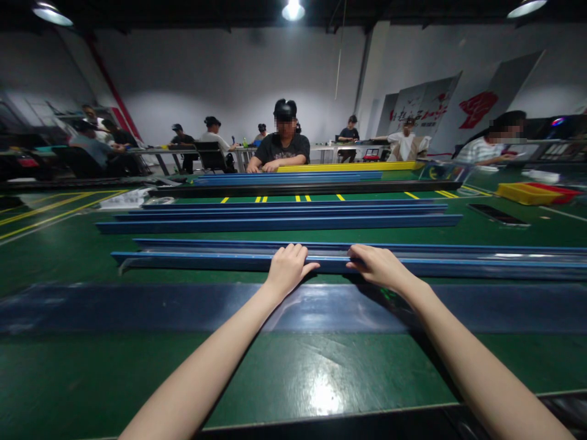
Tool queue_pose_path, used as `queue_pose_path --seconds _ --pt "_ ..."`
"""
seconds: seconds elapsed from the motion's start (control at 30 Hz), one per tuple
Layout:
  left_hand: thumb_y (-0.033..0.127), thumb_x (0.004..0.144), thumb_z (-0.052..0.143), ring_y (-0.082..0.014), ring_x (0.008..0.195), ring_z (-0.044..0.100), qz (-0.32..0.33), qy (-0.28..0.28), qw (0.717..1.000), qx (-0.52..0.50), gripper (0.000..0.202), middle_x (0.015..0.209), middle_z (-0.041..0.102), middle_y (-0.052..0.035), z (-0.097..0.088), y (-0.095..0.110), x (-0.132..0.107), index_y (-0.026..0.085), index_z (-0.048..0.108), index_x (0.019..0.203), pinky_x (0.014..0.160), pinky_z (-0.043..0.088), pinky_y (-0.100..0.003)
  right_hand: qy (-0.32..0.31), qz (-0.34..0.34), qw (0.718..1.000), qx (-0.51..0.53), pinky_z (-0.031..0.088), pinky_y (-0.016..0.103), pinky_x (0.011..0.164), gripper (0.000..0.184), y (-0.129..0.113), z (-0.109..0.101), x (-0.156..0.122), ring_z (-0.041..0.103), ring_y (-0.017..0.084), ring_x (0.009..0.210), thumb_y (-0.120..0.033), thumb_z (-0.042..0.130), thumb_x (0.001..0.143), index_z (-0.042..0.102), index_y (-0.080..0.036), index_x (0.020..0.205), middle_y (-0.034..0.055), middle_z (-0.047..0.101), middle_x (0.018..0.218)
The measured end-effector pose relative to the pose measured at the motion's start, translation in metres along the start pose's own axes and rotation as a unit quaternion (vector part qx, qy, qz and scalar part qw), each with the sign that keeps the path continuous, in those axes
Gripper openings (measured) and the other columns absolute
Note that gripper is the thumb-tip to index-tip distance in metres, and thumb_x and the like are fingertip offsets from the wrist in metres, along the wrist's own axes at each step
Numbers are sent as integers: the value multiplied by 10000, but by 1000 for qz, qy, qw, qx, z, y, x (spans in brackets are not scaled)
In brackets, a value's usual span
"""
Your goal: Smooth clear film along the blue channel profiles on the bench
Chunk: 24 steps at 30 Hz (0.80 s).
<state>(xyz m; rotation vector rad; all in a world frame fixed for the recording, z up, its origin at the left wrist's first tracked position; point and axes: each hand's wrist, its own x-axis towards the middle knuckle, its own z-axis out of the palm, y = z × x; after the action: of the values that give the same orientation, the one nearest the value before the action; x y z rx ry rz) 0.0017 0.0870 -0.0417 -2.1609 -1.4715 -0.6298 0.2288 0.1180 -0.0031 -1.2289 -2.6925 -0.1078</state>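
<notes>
A long blue channel strip (220, 260) with two raised edges lies crosswise on the green table. My left hand (288, 269) is closed over its near edge, fingers across the top and thumb pointing right. To the right, my right hand (378, 266) grips the same strip with bent fingers, its thumb low against the near side. A clear sheet appears to lie inside the strip, and a bent piece of it sticks out at the left end. Closer to me, a wide transparent plastic strip (137, 308) lies flat beneath my forearms.
More blue strips (284, 223) lie beyond, then a long black bar (302, 188) and a yellow strip (353, 166). At the right are a phone (499, 215) and a yellow tray (527, 194) beside a red one. A person (284, 143) sits opposite; several others work further back.
</notes>
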Motion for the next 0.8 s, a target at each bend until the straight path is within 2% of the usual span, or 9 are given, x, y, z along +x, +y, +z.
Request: queue_pose_path --seconds 0.37,0.8 --pt "529 796 445 -193 741 512 -7 5 1000 20 378 750 585 -53 -2 1 0 163 532 756 626 299 -301 10 1 999 -31 300 232 564 189 0 -1 1 561 169 747 -361 416 839 506 -198 810 45 608 847" --pt "523 802 440 -179 733 511 1 16 1000 26 376 742 584 -44 -2 1 0 161 528 747 627 303 -291 18 -3 999 -38 288 234 558 177 0 1 1 560 165 734 -346 416 841 495 -196 790 43 605 822"
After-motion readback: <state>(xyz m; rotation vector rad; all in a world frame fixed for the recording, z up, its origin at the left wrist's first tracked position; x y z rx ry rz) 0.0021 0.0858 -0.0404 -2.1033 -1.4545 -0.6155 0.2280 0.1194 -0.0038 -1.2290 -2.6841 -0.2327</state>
